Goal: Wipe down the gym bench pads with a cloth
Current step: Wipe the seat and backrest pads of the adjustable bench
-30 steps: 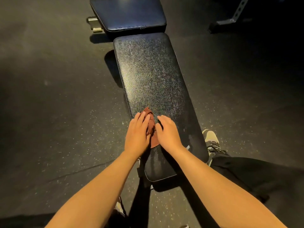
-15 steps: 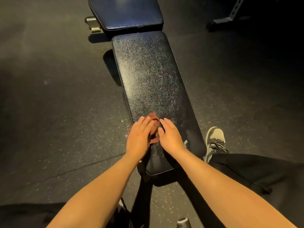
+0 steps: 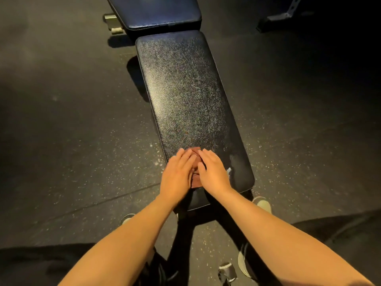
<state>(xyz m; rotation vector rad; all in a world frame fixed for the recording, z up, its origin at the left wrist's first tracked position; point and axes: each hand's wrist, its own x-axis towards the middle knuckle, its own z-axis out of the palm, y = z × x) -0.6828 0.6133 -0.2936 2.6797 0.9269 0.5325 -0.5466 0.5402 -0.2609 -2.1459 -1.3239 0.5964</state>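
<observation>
Cloth [image 3: 195, 182]: brown, folded small, held flat on long bench pad [image 3: 185, 89] nr its near end, mostly hidden. Left hand [image 3: 178, 176] & right hand [image 3: 212, 172]: fingers straight, side by side, pressed on cloth, prob. so firm, even pressure is given. Vs 1 s ago: cloth & hands are found closer to near edge; less cloth is shown.

Left hand [image 3: 177, 176] and right hand [image 3: 213, 172] rest side by side on a cloth [image 3: 195, 182] at the near end of a bench pad [image 3: 189, 96]; a second pad [image 3: 156, 13] sits just beyond.
</observation>
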